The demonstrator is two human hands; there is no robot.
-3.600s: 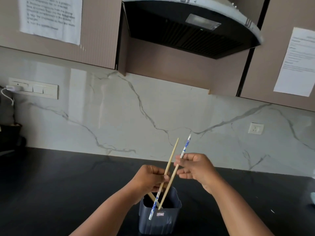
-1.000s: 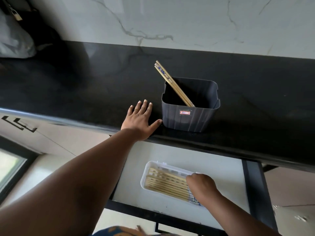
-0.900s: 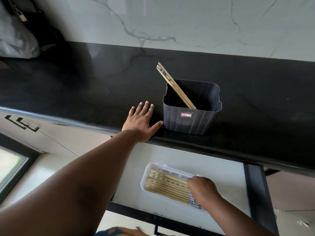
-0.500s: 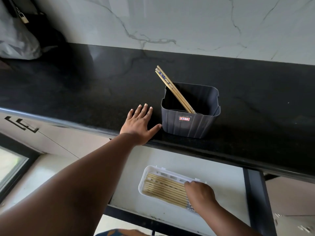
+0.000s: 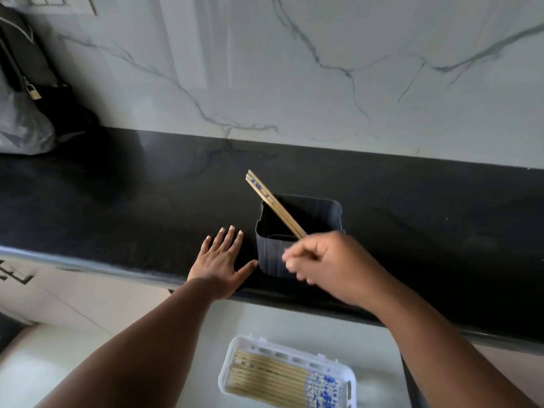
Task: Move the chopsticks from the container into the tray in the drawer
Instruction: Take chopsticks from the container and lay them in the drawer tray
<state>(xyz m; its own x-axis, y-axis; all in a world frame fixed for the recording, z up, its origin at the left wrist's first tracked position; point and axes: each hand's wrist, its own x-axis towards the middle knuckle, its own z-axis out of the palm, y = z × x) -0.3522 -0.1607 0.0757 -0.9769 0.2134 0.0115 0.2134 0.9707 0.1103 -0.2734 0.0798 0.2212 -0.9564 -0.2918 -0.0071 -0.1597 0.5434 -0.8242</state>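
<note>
A dark grey container stands near the front edge of the black counter. A few bamboo chopsticks lean out of its back left corner. My left hand lies flat on the counter, fingers spread, thumb touching the container's left wall. My right hand is blurred in front of the container, fingers curled, right where the chopsticks' lower ends vanish; whether it grips them I cannot tell. Below, a white tray in the open drawer holds several chopsticks laid side by side.
A grey plastic bag and a dark bag with a padlock sit at the counter's far left. The marble wall rises behind the counter. The drawer's dark right rail runs beside my right forearm.
My right hand has left the tray in the drawer and risen to the front of the container. My left hand and the leaning chopsticks have stayed put.
</note>
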